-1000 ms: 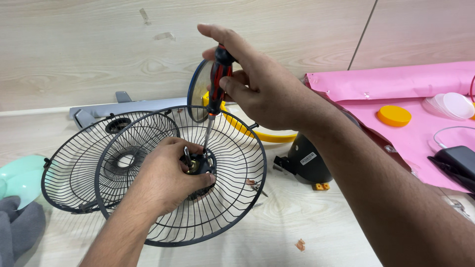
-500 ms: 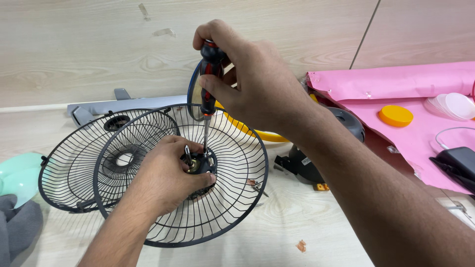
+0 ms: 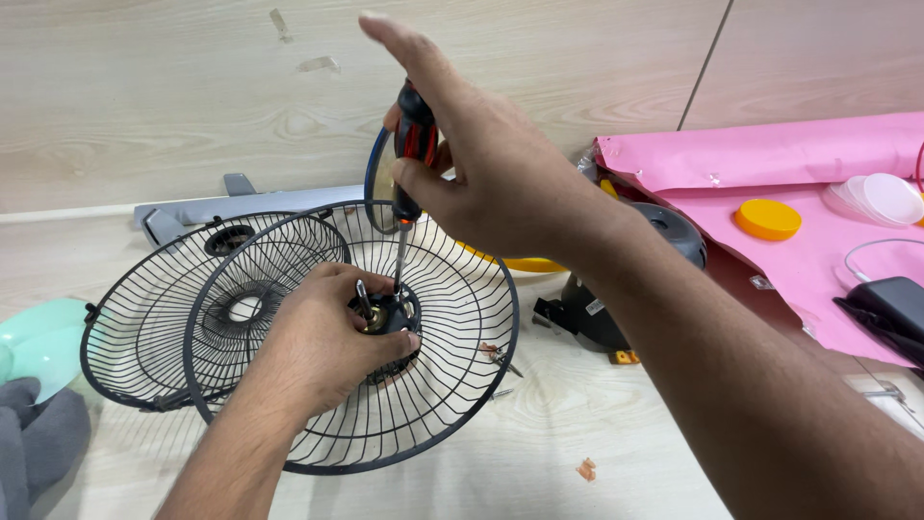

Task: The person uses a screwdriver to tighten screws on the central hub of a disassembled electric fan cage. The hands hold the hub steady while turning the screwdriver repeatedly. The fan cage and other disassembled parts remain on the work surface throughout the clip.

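Observation:
My left hand point(image 3: 322, 337) grips the hub point(image 3: 385, 316) at the middle of a black wire fan guard point(image 3: 452, 385), holding it tilted above the floor. My right hand point(image 3: 491, 173) is closed around the red and black handle of a screwdriver point(image 3: 412, 144), index finger stretched out. The screwdriver stands upright with its tip down at the hub. A second black wire guard point(image 3: 154, 299) lies behind and to the left, overlapped by the first.
A dark fan motor housing point(image 3: 597, 308) lies right of the guards. A pink sheet point(image 3: 770, 193) holds an orange lid point(image 3: 767, 219), a clear lid point(image 3: 881, 199) and a black adapter point(image 3: 890, 308). A grey base point(image 3: 241, 204) lies by the wall, a mint blade point(image 3: 38, 337) at left.
My right hand has turned on the screwdriver handle, the fingers reopening and the index finger lifting. The left hand stays on the hub and the guard barely moves.

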